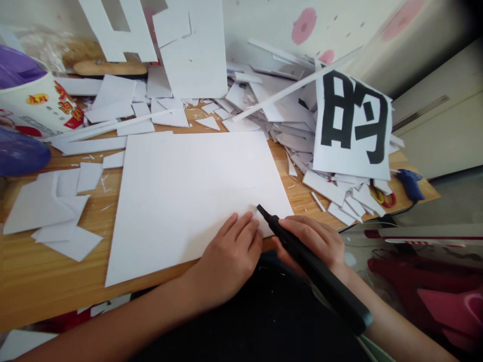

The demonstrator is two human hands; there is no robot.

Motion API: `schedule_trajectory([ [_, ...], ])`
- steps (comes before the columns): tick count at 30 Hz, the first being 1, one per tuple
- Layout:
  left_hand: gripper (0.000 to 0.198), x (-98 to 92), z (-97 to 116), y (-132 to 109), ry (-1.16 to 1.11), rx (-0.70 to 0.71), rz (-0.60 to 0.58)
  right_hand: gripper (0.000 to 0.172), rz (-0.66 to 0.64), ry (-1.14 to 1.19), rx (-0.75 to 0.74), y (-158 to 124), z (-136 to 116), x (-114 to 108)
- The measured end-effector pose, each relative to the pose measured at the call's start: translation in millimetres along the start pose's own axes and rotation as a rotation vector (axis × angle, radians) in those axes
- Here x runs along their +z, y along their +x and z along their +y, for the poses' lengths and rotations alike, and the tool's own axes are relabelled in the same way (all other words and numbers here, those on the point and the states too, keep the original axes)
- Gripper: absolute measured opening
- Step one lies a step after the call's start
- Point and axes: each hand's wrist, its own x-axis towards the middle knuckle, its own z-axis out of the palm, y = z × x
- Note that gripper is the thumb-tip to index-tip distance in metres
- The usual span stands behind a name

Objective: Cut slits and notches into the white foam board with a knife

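Left hand (230, 251) flat, fingers together, on white board (188, 201) at its 5 o'clock corner; right hand (311, 240) clamped round black cutter (320, 275), tip on board, 3 o'clock of left hand.

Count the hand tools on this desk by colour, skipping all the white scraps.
Black: 1, the cutter in the right hand
Blue: 1, the glue gun
Red-handled: 1, the scissors
Total: 3
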Motion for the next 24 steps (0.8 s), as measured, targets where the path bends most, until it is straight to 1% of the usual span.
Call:
schedule_trajectory([
  [3,0.023,0.5,0,0,0.007,-0.002,0.011,0.023,-0.008,-0.015,-0.014,-2,-1,-2],
  [16,0.027,-2.0,0,1,0.050,0.000,-0.069,0.023,-0.015,-0.040,-0.015,-8,-6,-7],
  [24,0.027,-0.3,-1,0,0.051,0.002,-0.063,0.024,-0.019,-0.044,0.015,-12,-9,-12],
])
